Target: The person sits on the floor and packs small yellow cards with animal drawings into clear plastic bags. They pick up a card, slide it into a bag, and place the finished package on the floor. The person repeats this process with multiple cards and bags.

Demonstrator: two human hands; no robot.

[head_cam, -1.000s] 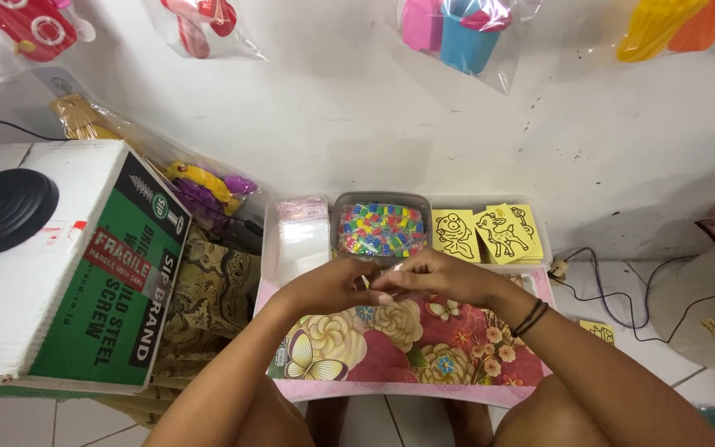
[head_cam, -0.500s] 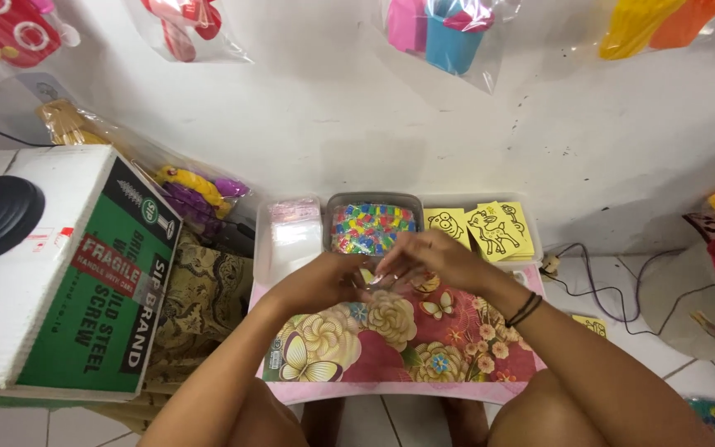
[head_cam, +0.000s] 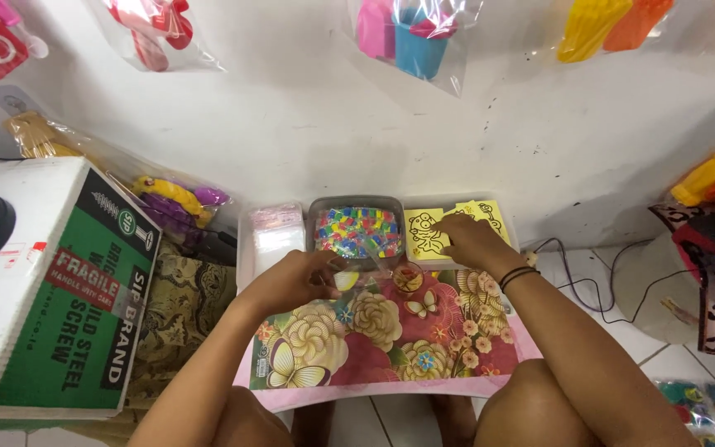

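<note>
The right hand [head_cam: 472, 240] lies flat, fingers spread, on the yellow picture cards [head_cam: 428, 233] in the right-hand tray compartment; two cards show, overlapping, their long sides running toward the wall. The left hand [head_cam: 295, 280] pinches a small clear bag [head_cam: 356, 273] over the flowered board [head_cam: 391, 331], its length pointing right. One tub of coloured pieces [head_cam: 357, 230] sits between them.
</note>
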